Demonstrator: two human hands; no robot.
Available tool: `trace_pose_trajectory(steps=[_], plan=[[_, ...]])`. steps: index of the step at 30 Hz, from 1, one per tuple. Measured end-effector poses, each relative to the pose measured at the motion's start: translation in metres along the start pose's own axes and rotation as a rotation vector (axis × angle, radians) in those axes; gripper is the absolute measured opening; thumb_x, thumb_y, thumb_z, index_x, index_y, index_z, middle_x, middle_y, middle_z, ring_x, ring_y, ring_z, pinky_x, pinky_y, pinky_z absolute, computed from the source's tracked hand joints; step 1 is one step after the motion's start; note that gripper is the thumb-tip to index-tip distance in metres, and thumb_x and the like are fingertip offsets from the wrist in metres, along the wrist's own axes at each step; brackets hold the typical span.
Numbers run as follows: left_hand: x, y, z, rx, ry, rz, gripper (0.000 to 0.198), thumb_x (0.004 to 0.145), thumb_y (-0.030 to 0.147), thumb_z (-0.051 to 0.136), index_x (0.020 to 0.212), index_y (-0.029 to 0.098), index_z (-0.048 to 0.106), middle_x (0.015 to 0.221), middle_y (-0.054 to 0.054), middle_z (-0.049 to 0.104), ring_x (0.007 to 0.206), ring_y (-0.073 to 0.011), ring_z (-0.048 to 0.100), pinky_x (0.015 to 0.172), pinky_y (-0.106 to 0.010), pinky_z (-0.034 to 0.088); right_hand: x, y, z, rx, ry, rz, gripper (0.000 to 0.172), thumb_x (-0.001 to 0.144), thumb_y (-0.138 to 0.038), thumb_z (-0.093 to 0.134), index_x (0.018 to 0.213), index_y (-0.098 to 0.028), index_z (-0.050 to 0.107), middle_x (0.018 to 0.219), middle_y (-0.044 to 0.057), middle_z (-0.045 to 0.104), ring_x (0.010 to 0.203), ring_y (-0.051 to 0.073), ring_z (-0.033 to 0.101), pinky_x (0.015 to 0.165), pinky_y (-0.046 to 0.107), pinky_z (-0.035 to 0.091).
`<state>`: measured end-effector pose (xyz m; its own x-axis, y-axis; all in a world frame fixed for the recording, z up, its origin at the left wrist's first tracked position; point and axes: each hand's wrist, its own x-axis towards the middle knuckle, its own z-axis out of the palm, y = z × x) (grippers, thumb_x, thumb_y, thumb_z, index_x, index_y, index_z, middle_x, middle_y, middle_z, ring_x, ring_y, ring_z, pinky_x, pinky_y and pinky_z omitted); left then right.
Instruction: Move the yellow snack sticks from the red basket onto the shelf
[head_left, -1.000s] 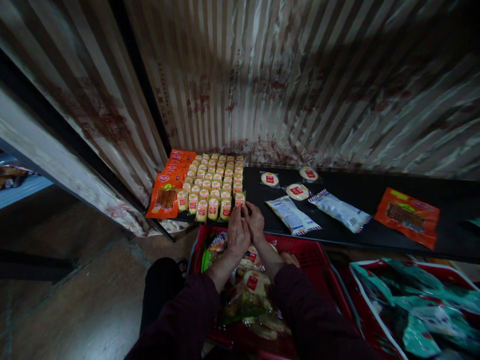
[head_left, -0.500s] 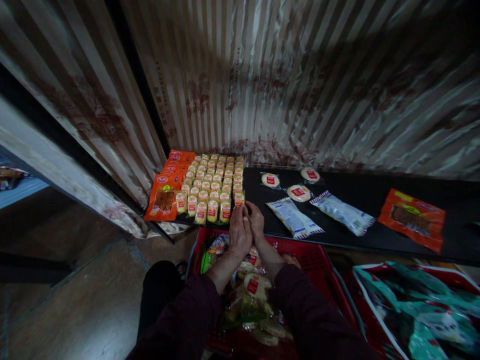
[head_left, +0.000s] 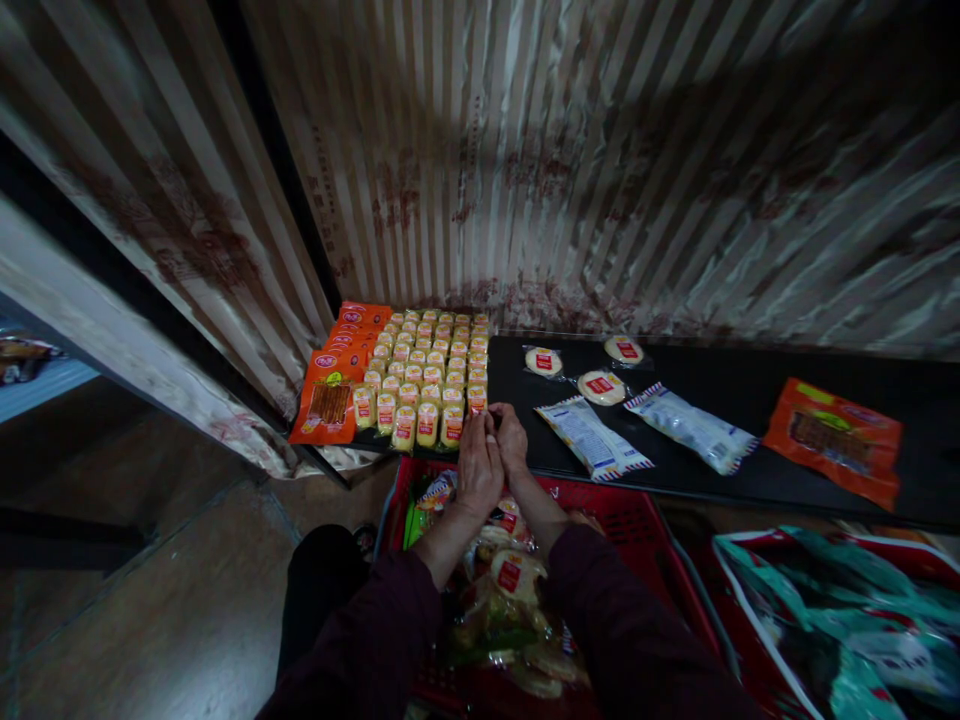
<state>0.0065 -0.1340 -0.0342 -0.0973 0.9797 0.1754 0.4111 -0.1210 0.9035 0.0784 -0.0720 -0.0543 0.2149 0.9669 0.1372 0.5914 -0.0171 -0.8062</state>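
Observation:
Several rows of small yellow packaged cakes (head_left: 427,424) with orange-red labels stand on the black shelf (head_left: 517,440). My left hand (head_left: 480,470) and my right hand (head_left: 511,438) are pressed together at the front right corner of these rows. Their fingers close around the lower part of the front packaged cake (head_left: 477,398) in the rightmost column, and its top shows above them. My fingertips are partly hidden behind the hands. Left of the cakes lie overlapping orange snack packets (head_left: 328,400).
Round wrapped cakes (head_left: 601,387), white-blue packets (head_left: 592,437) and an orange packet (head_left: 832,440) lie farther right on the shelf. Below my arms is a red basket (head_left: 637,530) of mixed packets. Right of it, another red crate holds teal bags (head_left: 870,610). A striped curtain (head_left: 525,200) hangs behind.
The hands stay together at the same packaged cake with hardly any movement. The whole view has shifted slightly.

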Motion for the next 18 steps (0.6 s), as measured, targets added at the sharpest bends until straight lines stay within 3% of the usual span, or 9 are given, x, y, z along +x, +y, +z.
trace_pose_trajectory(steps=[5, 12, 18], plan=[[0.001, 0.003, 0.001, -0.001, -0.006, -0.004, 0.049, 0.095, 0.035, 0.026, 0.140, 0.023, 0.042, 0.147, -0.006, 0.043, 0.142, -0.0200, 0.027, 0.120, -0.042, 0.021, 0.000, 0.004, 0.001, 0.066, 0.010, -0.013, 0.028, 0.075, -0.041, 0.045, 0.089, -0.020, 0.057, 0.089, 0.009, 0.067, 0.080, 0.021, 0.062, 0.076, 0.035, 0.047], [0.001, 0.004, -0.001, 0.001, -0.006, -0.002, 0.050, 0.095, 0.036, 0.026, 0.139, 0.020, 0.043, 0.145, -0.009, 0.045, 0.142, -0.0214, 0.029, 0.119, -0.045, 0.022, 0.002, 0.010, 0.004, 0.080, 0.007, -0.047, 0.028, 0.075, -0.039, 0.046, 0.091, -0.019, 0.057, 0.087, 0.008, 0.065, 0.080, 0.021, 0.060, 0.077, 0.036, 0.047], [-0.001, 0.003, -0.001, -0.013, -0.018, 0.016, 0.051, 0.096, 0.039, 0.026, 0.140, 0.021, 0.042, 0.146, -0.009, 0.043, 0.142, -0.0213, 0.027, 0.119, -0.046, 0.023, 0.003, 0.015, 0.010, 0.039, 0.132, -0.083, 0.027, 0.072, -0.030, 0.051, 0.095, -0.018, 0.058, 0.097, 0.009, 0.061, 0.090, 0.022, 0.057, 0.085, 0.039, 0.047]])
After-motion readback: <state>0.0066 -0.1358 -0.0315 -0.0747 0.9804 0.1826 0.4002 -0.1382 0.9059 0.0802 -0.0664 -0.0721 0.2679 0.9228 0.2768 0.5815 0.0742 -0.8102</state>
